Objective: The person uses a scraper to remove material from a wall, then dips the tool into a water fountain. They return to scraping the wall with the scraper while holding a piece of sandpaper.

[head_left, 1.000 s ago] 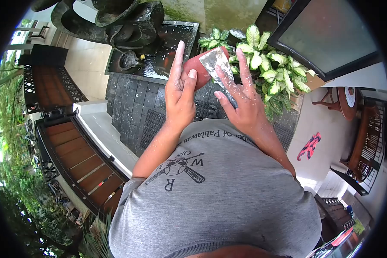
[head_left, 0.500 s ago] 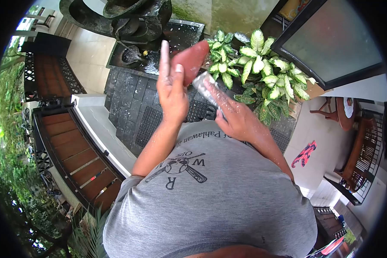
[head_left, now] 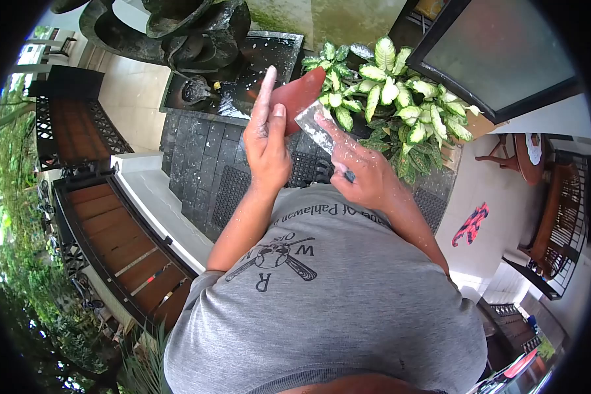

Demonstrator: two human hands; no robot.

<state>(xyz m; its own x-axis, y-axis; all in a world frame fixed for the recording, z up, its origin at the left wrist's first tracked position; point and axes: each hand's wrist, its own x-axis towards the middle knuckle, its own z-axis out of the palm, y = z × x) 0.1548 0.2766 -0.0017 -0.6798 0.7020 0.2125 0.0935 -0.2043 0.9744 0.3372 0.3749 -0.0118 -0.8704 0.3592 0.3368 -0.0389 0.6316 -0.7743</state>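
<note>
My left hand [head_left: 268,148] is raised over the dark paving, its thumb and fingers pinching a flat, stiff-looking red plate [head_left: 297,97]. White residue coats the fingers of this hand. In my right hand [head_left: 368,171] is a putty knife [head_left: 316,131] whose flat metal blade is smeared with white, pasty material. My index finger lies along that blade. A small dark-blue part of the handle shows at my palm; the rest is hidden by my grip. The blade's front edge is close beside the lower edge of the red plate. White specks dot both forearms.
Past my hands lies a low dark basin [head_left: 269,52] with a metal sculpture [head_left: 210,33]. Leafy potted plants [head_left: 400,92] stand to the right, below a framed glass panel [head_left: 496,59]. A wooden gate [head_left: 121,236] runs along the left; a round table [head_left: 528,157] stands far right.
Both hands have shifted slightly to the right with the plate and putty knife still in them. The blade, blurred before, shows more sharply. The background has moved a little in view.
</note>
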